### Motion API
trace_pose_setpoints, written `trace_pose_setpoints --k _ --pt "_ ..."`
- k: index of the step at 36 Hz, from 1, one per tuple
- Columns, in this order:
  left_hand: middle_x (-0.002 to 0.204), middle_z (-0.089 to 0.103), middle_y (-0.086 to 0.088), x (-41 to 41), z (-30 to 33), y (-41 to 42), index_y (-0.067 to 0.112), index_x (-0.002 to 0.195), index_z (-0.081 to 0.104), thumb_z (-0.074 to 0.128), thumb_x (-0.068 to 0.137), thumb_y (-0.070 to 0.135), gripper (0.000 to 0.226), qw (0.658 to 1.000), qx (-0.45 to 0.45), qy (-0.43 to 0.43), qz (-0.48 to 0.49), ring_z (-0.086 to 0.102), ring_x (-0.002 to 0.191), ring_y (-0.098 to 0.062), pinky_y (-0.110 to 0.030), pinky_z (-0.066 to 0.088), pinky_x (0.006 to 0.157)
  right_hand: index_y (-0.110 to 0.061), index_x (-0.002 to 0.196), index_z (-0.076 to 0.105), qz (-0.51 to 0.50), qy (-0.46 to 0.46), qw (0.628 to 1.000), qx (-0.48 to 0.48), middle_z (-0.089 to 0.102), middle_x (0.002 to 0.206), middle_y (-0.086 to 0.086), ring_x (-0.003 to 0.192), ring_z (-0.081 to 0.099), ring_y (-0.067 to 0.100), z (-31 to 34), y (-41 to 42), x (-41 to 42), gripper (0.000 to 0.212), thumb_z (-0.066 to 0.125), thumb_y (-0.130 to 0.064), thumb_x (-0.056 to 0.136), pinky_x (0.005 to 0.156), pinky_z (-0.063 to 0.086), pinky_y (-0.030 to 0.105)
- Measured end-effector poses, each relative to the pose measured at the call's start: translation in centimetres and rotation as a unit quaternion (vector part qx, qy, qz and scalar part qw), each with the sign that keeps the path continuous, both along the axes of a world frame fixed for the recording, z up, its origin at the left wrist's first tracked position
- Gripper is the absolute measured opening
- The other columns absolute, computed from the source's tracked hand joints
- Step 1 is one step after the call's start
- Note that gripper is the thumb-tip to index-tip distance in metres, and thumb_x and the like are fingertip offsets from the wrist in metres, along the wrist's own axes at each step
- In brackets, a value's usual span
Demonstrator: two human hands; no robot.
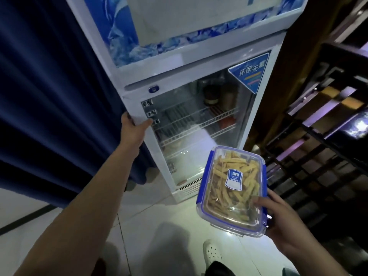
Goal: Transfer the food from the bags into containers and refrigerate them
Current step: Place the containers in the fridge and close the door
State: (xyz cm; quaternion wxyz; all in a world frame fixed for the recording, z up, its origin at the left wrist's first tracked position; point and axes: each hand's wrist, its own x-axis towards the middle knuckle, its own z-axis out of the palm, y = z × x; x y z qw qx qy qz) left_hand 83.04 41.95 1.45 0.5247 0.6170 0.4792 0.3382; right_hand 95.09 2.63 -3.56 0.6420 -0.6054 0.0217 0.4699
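Observation:
A white fridge (201,56) with a glass lower door (199,124) stands in front of me, the door closed. My left hand (133,126) grips the door's left edge, fingers wrapped around it. My right hand (286,224) holds a clear rectangular container (232,191) with a blue-clipped lid, filled with yellow stick-shaped food, low and right of the door. Behind the glass are wire shelves (191,124) with dark jars (212,94) on the upper right.
A dark blue curtain (49,96) hangs along the fridge's left side. A black metal rack (318,146) stands to the right. The floor is pale tile (159,226); my white shoe (212,251) shows at the bottom.

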Motion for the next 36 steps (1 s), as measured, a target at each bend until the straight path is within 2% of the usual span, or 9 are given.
trace_pose_setpoints --k 3,7,16,21,24,27,29,32,36 --pt "0.1 0.058 0.008 1.1 -1.1 1.5 0.018 0.123 0.045 0.078 0.086 0.024 0.05 0.998 0.014 -0.007 0.065 0.06 0.089 -0.008 -0.017 0.05 0.073 -0.036 0.111 0.073 -0.006 -0.003 1.0 -0.013 0.077 0.104 0.006 0.072 0.076 0.027 0.2 0.8 2.1 0.047 0.076 -0.016 0.069 0.06 0.058 0.039" --pt "0.098 0.061 0.012 0.7 -2.5 2.9 0.019 0.119 0.045 0.076 0.089 0.027 0.043 0.998 0.018 0.005 0.057 0.062 0.07 0.011 -0.007 0.047 0.054 -0.036 0.109 0.074 -0.013 -0.024 0.999 -0.023 0.077 0.104 0.005 0.08 0.076 0.031 0.6 0.9 4.0 0.035 0.067 -0.012 0.084 0.07 0.06 0.046" --pt "0.105 0.063 0.014 -1.5 -3.1 3.8 0.026 0.121 0.042 0.07 0.093 0.03 0.039 0.998 0.056 0.026 -0.025 0.061 0.091 0.003 -0.018 0.048 0.076 -0.031 0.117 0.071 -0.073 -0.037 0.996 -0.021 0.074 0.114 0.008 0.103 0.07 0.043 2.4 -0.4 2.4 0.045 0.073 -0.019 0.073 0.092 0.05 0.067" --pt "0.096 0.063 0.01 -3.2 -2.8 -0.8 0.03 0.106 0.045 0.073 0.091 0.026 0.032 0.997 0.059 -0.013 -0.045 0.061 0.073 0.012 -0.013 0.049 0.069 -0.03 0.114 0.072 -0.122 -0.041 0.991 -0.032 0.075 0.112 0.007 0.101 0.07 0.041 3.1 -1.3 -1.3 0.036 0.07 -0.013 0.082 0.09 0.052 0.064" --pt "0.087 0.065 0.018 -4.9 -3.1 -5.6 0.038 0.095 0.047 0.075 0.088 0.02 0.034 0.994 0.075 -0.049 -0.067 0.061 0.073 0.012 -0.008 0.048 0.065 -0.031 0.112 0.073 -0.154 -0.034 0.987 -0.033 0.074 0.115 0.007 0.106 0.068 0.043 3.9 -2.0 -4.2 0.043 0.076 -0.019 0.07 0.092 0.05 0.068" --pt "0.093 0.067 0.02 -6.4 -4.2 -10.4 0.038 0.097 0.054 0.079 0.085 0.02 0.034 0.986 0.072 -0.062 -0.137 0.064 0.088 -0.001 -0.021 0.051 0.079 -0.027 0.116 0.072 -0.195 -0.026 0.98 -0.04 0.072 0.119 0.011 0.109 0.066 0.044 4.0 -3.0 -7.1 0.038 0.072 -0.019 0.079 0.094 0.049 0.068" --pt "0.099 0.066 0.02 -6.5 -4.9 -13.0 0.043 0.099 0.056 0.084 0.081 0.022 0.039 0.977 0.075 -0.08 -0.183 0.062 0.094 0.001 -0.017 0.048 0.081 -0.025 0.114 0.072 -0.221 -0.025 0.974 -0.047 0.073 0.117 0.011 0.107 0.067 0.043 3.7 -3.8 -9.0 0.03 0.066 -0.016 0.086 0.092 0.052 0.061" --pt "0.127 0.06 0.015 -5.2 -5.2 -16.2 0.055 0.121 0.048 0.089 0.075 0.028 0.067 0.956 0.063 -0.084 -0.275 0.056 0.117 -0.002 -0.021 0.047 0.093 -0.028 0.106 0.075 -0.26 -0.018 0.964 -0.061 0.075 0.11 0.009 0.106 0.067 0.041 3.9 -5.6 -11.9 0.025 0.064 -0.014 0.089 0.094 0.049 0.06" --pt "0.124 0.066 0.011 -1.8 -5.5 -20.4 0.043 0.124 0.055 0.089 0.073 0.028 0.063 0.906 0.018 -0.11 -0.408 0.062 0.115 -0.012 -0.022 0.055 0.087 -0.025 0.107 0.075 -0.315 -0.001 0.946 -0.078 0.075 0.11 0.016 0.105 0.068 0.044 4.1 -9.5 -14.9 0.025 0.063 -0.014 0.088 0.1 0.045 0.066"
